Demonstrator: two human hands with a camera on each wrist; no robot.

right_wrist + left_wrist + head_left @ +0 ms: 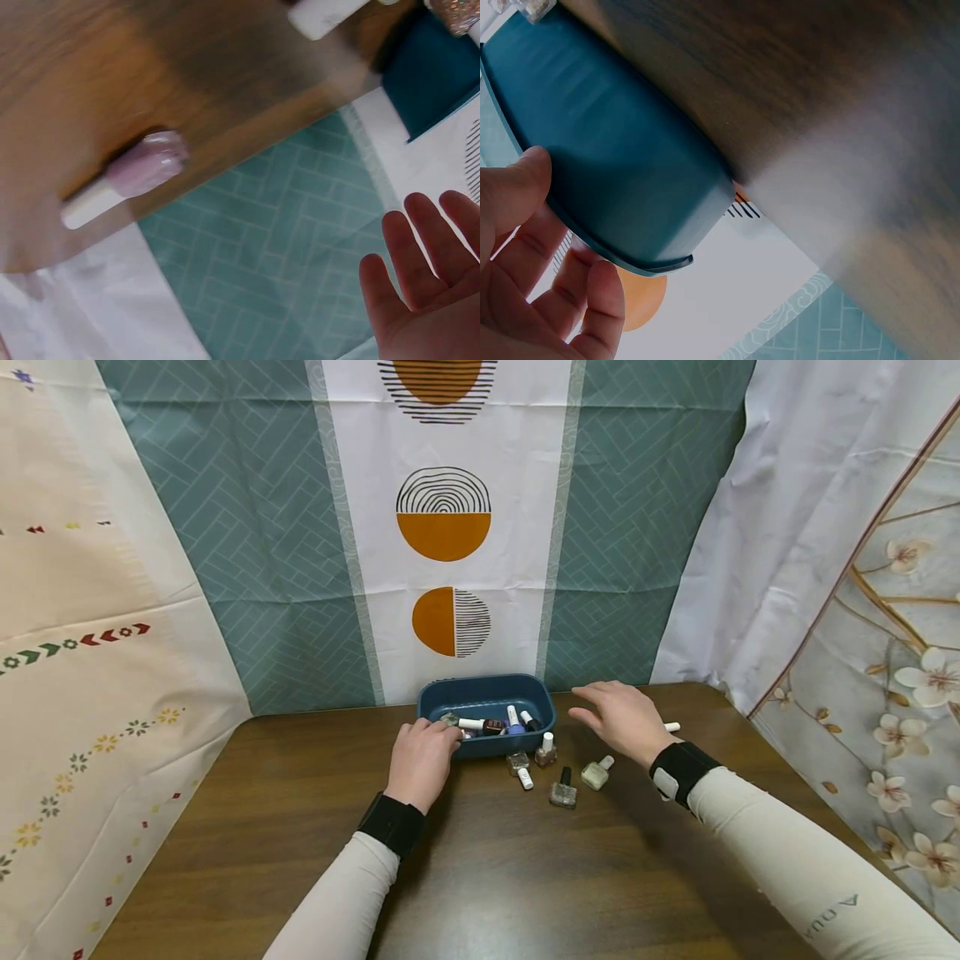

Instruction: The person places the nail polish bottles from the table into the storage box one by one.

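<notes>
A dark blue plastic bin [495, 747] stands at the back of the table. My left hand [422, 760] grips its left front rim; in the left wrist view, the thumb presses the outer wall of the bin [630, 150] and fingers go over the rim. Inside lie several nail polish bottles, among them a dark one [493, 727] and a lavender one [515, 728]. My right hand [622, 718] hovers right of the bin, holding nothing, fingers extended. In the right wrist view, a pink nail polish bottle [150, 165] lies on the table, apart from the hand.
In front of the bin, a glittery bottle [546, 753] stands near a white-capped bottle [517, 763]. A black-capped bottle [564, 793] and a pale bottle [596, 774] lie closer to me. Patterned cloth [465, 552] hangs behind the wooden table [300, 827].
</notes>
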